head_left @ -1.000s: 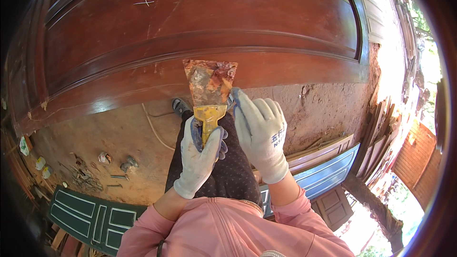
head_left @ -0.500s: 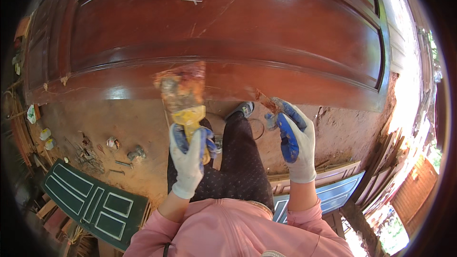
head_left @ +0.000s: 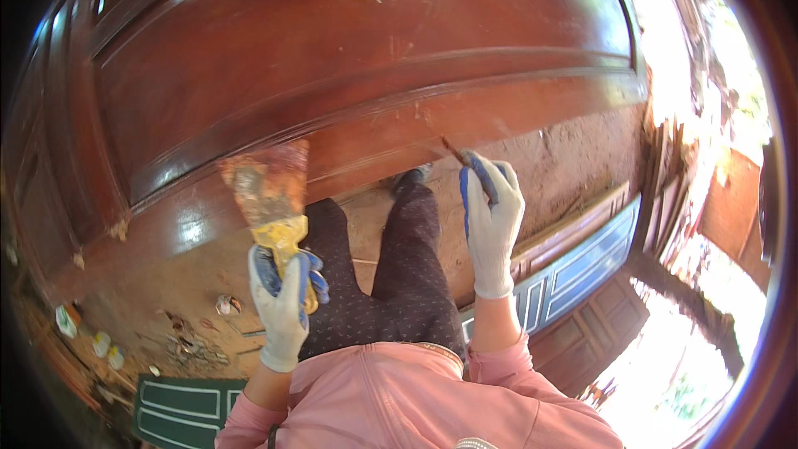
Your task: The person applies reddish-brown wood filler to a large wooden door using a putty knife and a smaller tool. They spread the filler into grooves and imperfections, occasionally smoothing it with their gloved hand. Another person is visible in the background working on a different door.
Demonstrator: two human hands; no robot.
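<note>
Closely gripped, the stained scraper [head_left: 268, 187] hung at the near edge of the brown door [head_left: 249, 75], its yellow handle [head_left: 281, 235] wrapped in my gloved left hand [head_left: 281, 308], while my gloved right hand [head_left: 492, 220] pinched a thin brown tool [head_left: 450, 149] between its fingertips; a blue door [head_left: 569, 270] lay to my right.

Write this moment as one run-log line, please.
left hand: grips yellow-handled scraper, blade smeared | right hand: pinches thin tool near red-brown door | tool-door contact: unclear
</note>
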